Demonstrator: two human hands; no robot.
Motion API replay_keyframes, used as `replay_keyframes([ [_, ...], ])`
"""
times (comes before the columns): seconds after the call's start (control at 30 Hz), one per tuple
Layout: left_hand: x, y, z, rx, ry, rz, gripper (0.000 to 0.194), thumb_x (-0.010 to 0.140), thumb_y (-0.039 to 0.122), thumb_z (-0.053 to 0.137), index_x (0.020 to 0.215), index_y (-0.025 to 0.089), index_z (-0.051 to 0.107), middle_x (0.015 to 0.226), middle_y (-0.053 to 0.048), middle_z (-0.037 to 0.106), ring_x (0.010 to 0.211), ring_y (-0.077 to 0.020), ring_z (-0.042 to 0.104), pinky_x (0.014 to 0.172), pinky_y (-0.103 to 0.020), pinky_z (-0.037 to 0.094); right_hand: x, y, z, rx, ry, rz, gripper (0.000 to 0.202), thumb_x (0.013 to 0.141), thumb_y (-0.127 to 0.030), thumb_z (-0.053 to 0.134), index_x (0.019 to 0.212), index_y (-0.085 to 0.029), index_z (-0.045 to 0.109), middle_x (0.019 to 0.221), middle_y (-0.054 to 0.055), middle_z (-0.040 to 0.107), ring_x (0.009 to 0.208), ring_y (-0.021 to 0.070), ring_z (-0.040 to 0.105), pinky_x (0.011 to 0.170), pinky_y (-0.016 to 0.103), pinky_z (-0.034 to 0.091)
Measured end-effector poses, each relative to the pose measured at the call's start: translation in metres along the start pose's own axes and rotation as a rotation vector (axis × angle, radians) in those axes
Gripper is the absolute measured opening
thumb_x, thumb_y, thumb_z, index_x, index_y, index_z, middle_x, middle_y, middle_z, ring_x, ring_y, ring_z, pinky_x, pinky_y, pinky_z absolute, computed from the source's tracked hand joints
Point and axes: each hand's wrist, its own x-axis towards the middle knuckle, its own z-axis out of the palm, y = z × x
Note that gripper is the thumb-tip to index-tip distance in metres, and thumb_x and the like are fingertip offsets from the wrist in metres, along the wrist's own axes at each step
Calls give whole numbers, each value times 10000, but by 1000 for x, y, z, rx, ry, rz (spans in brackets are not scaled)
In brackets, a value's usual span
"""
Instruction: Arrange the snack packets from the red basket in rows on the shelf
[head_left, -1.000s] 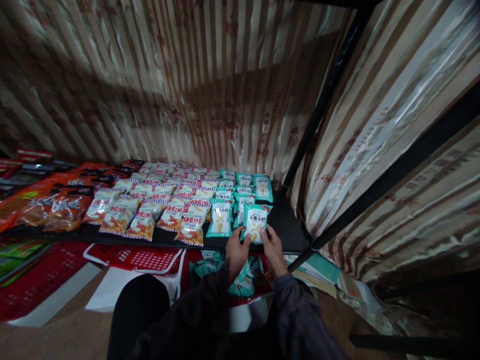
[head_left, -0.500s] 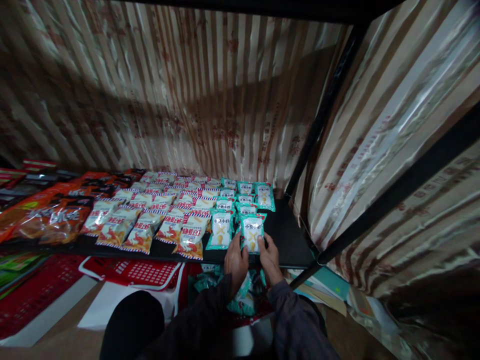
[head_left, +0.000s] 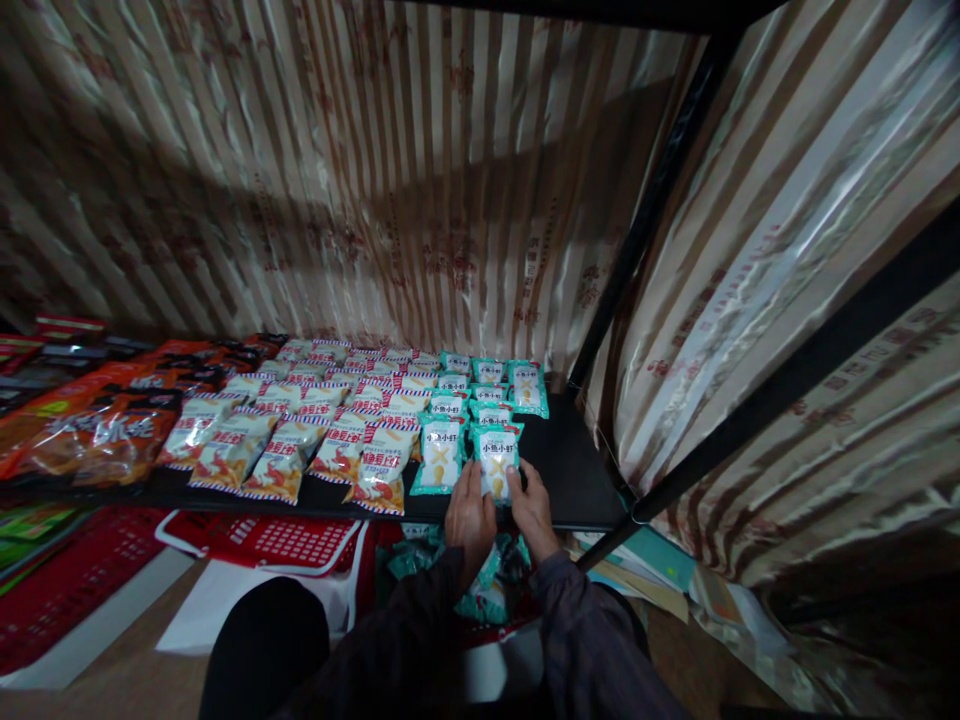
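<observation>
A teal-and-white snack bag (head_left: 498, 455) lies at the front edge of the black shelf (head_left: 574, 465), at the near end of a row of matching bags. My left hand (head_left: 470, 512) grips its lower left side, and my right hand (head_left: 531, 503) has thumb and fingers on its lower right side. Just left of it another teal snack bag (head_left: 441, 455) faces me in the neighbouring row. Farther back on the right, a single teal bag (head_left: 529, 388) leans at the back of the shelf.
White-and-orange snack bags (head_left: 382, 465) and orange-and-black bags (head_left: 127, 435) fill the shelf leftward. Below, a red basket (head_left: 499, 632) holds more teal bags, beside another red basket (head_left: 300, 540). A black shelf post (head_left: 637, 230) and slanting bar (head_left: 750, 440) stand at right, before striped curtains.
The held snack bag has shifted slightly left and lower, settling in line with the row behind it. Both hands have moved with it.
</observation>
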Motion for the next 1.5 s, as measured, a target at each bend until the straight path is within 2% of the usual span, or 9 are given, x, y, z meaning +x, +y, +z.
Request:
replay_keyframes([
  [0.27, -2, -4, 3, 43, 26, 60, 498, 909, 172, 364, 1400, 120, 434, 1403, -173, 530, 1298, -254, 511, 1067, -429, 449, 1, 4, 3, 10, -5, -5, 525, 758, -573, 600, 1103, -187, 686, 1017, 106, 718, 942, 259, 630, 926, 405, 448],
  [0.53, -6, -4, 2, 208, 77, 197, 505, 898, 119, 382, 1400, 90, 426, 1434, -202, 486, 1328, -285, 472, 1069, -445, 443, -1, -6, 2, -151, -79, -38, 634, 833, -584, 449, 1245, -124, 590, 1221, 179, 642, 1101, 283, 604, 977, 424, 446],
  [0.8, -7, -11, 8, 250, 130, 273, 524, 915, 111, 370, 1438, 91, 369, 1434, -208, 482, 1393, -295, 385, 1093, -474, 412, -2, -12, 4, -167, -117, -68, 628, 848, -576, 407, 1247, -122, 576, 1258, 185, 634, 1136, 296, 599, 992, 438, 443],
  [1.07, -14, -15, 5, 249, 72, 298, 583, 898, 84, 382, 1477, 123, 326, 1519, -216, 363, 1453, -320, 256, 1108, -509, 380, -6, -13, 2, -189, -93, -62, 645, 868, -554, 405, 1321, -112, 525, 1301, 180, 615, 1177, 286, 587, 1015, 425, 435],
  [1.27, -16, -14, 4, 274, 38, 288, 592, 914, 115, 391, 1496, 119, 288, 1525, -228, 346, 1455, -333, 245, 1101, -503, 388, -9, -13, -1, -201, -83, -70, 707, 857, -581, 415, 1350, -81, 499, 1343, 205, 574, 1237, 299, 545, 1062, 445, 397],
  [1.5, -19, -12, 1, 279, 23, 291, 603, 923, 145, 401, 1509, 139, 260, 1536, -225, 325, 1451, -341, 253, 1071, -506, 411, -11, -8, -5, -188, -53, -116, 674, 866, -560, 440, 1325, -73, 518, 1344, 220, 568, 1253, 303, 527, 1078, 479, 378],
])
